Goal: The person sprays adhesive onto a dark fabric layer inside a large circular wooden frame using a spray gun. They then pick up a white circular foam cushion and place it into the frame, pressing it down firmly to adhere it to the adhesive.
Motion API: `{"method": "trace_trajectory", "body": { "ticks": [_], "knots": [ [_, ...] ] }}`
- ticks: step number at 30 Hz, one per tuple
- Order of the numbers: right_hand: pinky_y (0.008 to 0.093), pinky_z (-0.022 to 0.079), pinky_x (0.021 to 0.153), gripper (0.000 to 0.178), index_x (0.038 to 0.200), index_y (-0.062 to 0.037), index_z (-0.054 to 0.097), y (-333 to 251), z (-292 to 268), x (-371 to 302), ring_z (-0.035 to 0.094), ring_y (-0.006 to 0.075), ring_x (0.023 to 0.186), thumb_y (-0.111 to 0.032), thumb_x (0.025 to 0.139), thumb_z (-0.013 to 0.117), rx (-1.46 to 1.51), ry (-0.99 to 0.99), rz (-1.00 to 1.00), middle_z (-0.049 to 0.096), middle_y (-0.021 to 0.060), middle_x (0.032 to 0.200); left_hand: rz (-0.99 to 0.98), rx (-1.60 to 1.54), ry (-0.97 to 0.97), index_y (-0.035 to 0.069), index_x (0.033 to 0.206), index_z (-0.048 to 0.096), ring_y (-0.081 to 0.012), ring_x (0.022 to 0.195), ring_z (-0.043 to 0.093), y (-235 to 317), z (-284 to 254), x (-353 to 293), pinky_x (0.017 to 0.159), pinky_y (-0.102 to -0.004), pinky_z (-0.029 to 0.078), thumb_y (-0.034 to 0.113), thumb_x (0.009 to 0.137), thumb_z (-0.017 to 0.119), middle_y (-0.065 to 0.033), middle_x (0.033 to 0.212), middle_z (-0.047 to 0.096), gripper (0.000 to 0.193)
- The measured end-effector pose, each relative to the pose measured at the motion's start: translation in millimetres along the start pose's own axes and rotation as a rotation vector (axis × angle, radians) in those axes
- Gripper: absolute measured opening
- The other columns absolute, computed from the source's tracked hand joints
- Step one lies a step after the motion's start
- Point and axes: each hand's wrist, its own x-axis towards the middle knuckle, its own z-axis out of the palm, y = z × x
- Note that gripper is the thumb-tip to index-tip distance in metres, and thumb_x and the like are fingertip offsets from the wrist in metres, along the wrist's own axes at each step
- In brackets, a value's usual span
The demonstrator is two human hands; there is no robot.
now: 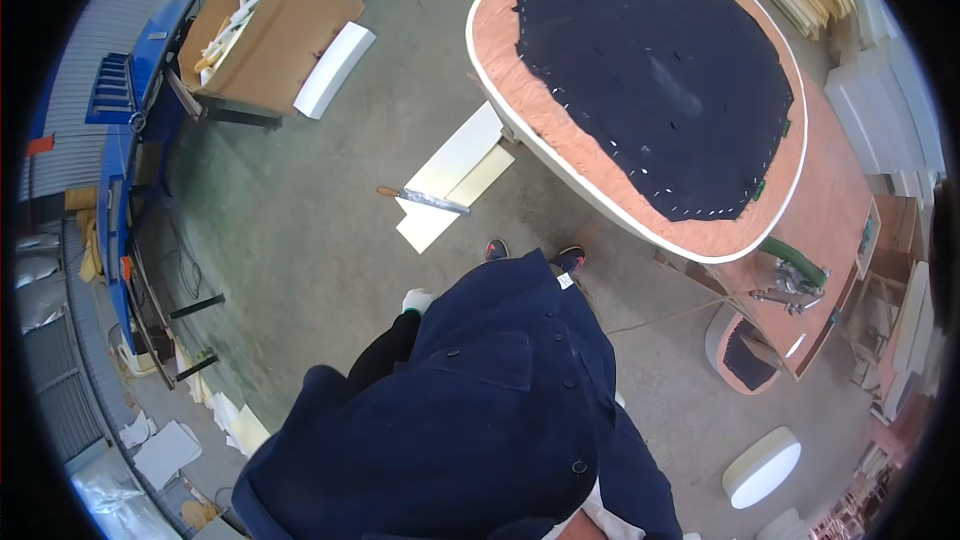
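Note:
My left hand [418, 300], in a white glove with a dark sleeve, hangs beside my navy coat; its fingers are too hidden to tell what they do. Only a pale sliver at the coat's right edge may belong to my right hand, and its fingers do not show. Ahead of me a large rounded cushion-like piece [655, 80] lies on a workbench, black fabric stapled over its pinkish covering. A long blade with a wooden handle [435, 202] rests across pale foam boards [455, 165] on the floor, the nearest items to my left hand.
On the pinkish workbench [820, 160] a metal air tool [790, 295] lies by a green hose [795, 258]. A smaller black-backed piece [745, 358] and a white oval pad [762, 467] are at right. A cardboard box [290, 35] of scraps and a blue machine [118, 220] stand left.

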Motion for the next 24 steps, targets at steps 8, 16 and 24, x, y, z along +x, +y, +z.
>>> {"method": "trace_trajectory", "body": {
  "ticks": [8,16,24],
  "knots": [
    [0.0403,0.038,0.114,0.098,0.152,0.0089,0.027,-146,-203,-116,0.046,0.0348,0.137,-0.038,0.084,0.080,1.209,0.496,0.298,0.042,0.0284,0.150,0.190,-0.645,0.429,-0.005,0.139,0.053,-0.0293,0.123,0.060,-8,-57,92,0.103,-0.0351,0.045,0.047,0.103,0.052,-0.0177,0.133,0.063,0.063],
    [0.0331,0.050,0.088,0.085,0.152,0.0040,0.032,-159,-341,-87,0.057,0.0222,0.108,-0.040,0.091,0.073,1.289,0.761,0.015,0.050,0.0166,0.140,0.292,-1.285,0.666,-0.005,0.150,0.033,-0.0239,0.147,0.030,427,-241,10,0.120,-0.0334,0.023,0.038,0.106,0.043,-0.0196,0.156,0.036,0.062],
    [0.0379,0.032,0.116,0.085,0.149,0.0058,0.036,-146,-347,-67,0.040,0.0317,0.141,-0.040,0.088,0.074,1.497,0.655,0.146,0.042,0.0257,0.151,0.021,-1.857,0.148,0.010,0.156,0.034,-0.0375,0.145,0.033,338,-133,92,0.120,-0.0558,0.022,0.076,0.094,0.017,-0.0146,0.161,0.033,0.091]
  ]
}}
